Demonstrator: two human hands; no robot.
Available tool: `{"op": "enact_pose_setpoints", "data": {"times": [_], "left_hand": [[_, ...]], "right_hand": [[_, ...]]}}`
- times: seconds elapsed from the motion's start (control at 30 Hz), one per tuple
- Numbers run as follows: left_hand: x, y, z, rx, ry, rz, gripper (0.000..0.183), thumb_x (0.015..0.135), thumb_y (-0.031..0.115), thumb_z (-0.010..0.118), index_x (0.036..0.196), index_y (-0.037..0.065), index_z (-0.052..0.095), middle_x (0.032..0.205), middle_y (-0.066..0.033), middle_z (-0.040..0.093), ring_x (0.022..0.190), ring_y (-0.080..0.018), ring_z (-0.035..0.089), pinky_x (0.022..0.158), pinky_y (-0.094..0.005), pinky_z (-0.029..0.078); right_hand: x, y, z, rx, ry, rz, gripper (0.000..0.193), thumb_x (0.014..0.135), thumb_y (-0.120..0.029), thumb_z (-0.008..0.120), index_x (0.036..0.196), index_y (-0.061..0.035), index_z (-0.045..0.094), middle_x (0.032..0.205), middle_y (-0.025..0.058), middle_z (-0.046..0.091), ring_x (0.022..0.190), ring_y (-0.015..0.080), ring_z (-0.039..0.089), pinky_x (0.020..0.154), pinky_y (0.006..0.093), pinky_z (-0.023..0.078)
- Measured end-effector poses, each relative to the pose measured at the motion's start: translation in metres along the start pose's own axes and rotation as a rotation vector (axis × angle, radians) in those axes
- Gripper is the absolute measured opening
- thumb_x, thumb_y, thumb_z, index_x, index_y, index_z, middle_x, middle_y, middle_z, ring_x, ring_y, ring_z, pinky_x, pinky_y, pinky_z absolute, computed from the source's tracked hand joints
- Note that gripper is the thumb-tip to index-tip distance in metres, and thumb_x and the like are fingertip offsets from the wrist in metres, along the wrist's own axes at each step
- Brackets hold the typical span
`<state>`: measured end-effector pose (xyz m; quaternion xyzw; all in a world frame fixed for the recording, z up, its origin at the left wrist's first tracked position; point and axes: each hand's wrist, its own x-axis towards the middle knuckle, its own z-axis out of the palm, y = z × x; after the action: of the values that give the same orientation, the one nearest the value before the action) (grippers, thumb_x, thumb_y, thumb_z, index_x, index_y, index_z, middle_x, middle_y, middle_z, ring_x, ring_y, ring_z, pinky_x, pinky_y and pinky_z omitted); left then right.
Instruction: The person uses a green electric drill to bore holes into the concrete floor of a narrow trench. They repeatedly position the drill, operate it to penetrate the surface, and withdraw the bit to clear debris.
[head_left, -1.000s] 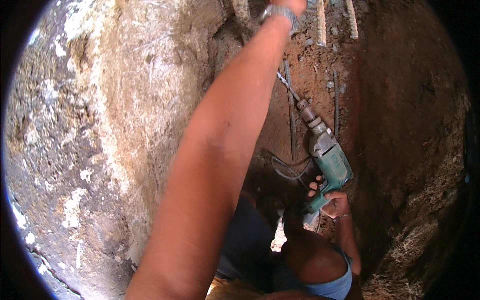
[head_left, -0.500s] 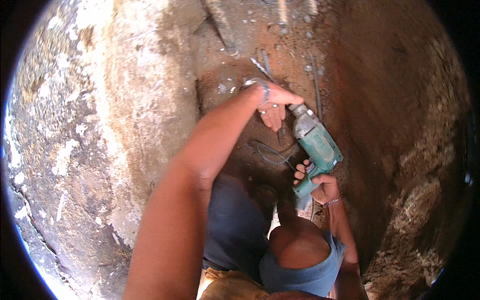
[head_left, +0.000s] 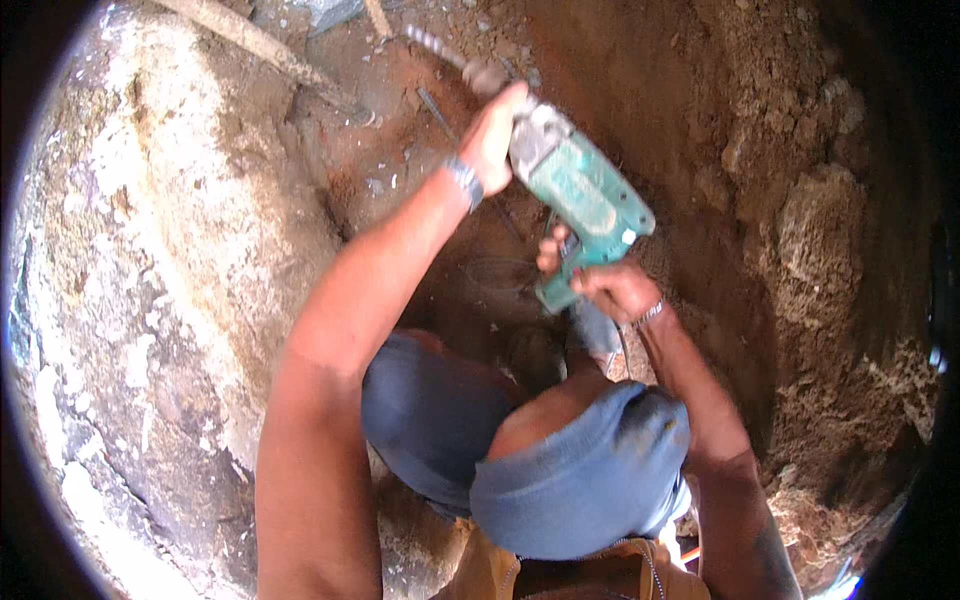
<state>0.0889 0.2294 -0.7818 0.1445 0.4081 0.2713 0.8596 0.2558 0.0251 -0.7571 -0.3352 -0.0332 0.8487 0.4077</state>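
In the head view, I see the green drill (head_left: 585, 195) held in front of the blue-clad knees (head_left: 585, 480), its spiral bit (head_left: 436, 46) pointing up and left. My right hand (head_left: 620, 288) has its fingers clamped on the drill's rear handle; my left hand (head_left: 492, 140) grips its front, fingers partly hidden. Left of the drill's front lies a pole (head_left: 265, 48).
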Motion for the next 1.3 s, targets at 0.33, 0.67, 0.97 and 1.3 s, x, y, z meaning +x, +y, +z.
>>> {"op": "enact_pose_setpoints", "data": {"times": [0.33, 0.67, 0.97, 1.3], "left_hand": [[0.038, 0.071, -0.013, 0.650, 0.428, 0.117, 0.034, 0.096, 0.034, 0.063, 0.100, 0.000, 0.068, 0.091, -0.0112, 0.072, 0.076, -0.0240, 0.070, 0.073, -0.0408, 0.057], [0.037, 0.053, -0.031, 0.855, 0.457, 0.088, 0.047, 0.094, 0.037, 0.062, 0.109, -0.008, 0.067, 0.103, -0.0154, 0.071, 0.088, -0.0241, 0.068, 0.083, -0.0407, 0.053], [0.055, 0.053, -0.050, 0.729, 0.492, 0.096, 0.044, 0.095, 0.035, 0.063, 0.109, -0.006, 0.066, 0.098, -0.0137, 0.071, 0.082, -0.0220, 0.069, 0.076, -0.0386, 0.056], [0.050, 0.059, -0.047, 0.635, 0.468, 0.064, 0.049, 0.087, 0.037, 0.068, 0.106, -0.008, 0.069, 0.105, -0.0173, 0.072, 0.091, -0.0251, 0.068, 0.082, -0.0412, 0.052]], "right_hand": [[0.109, 0.017, 0.053, 0.190, -0.143, 0.083, 0.047, 0.084, 0.001, 0.068, 0.127, -0.0142, 0.056, 0.130, 0.0067, 0.063, 0.125, 0.0296, 0.059, 0.107, 0.0529, 0.044], [0.125, 0.040, 0.053, 0.460, 0.052, -0.019, 0.034, 0.085, -0.005, 0.072, 0.117, -0.0125, 0.060, 0.119, 0.0052, 0.065, 0.117, 0.0284, 0.062, 0.101, 0.0508, 0.046], [0.136, 0.033, 0.041, 0.457, 0.062, -0.002, 0.035, 0.082, -0.001, 0.074, 0.113, -0.0114, 0.062, 0.109, 0.0060, 0.067, 0.106, 0.0256, 0.066, 0.098, 0.0433, 0.049], [0.141, 0.035, 0.047, 0.453, 0.057, -0.013, 0.036, 0.081, 0.000, 0.074, 0.113, -0.0115, 0.062, 0.111, 0.0065, 0.066, 0.106, 0.0241, 0.064, 0.097, 0.0422, 0.049]]}}
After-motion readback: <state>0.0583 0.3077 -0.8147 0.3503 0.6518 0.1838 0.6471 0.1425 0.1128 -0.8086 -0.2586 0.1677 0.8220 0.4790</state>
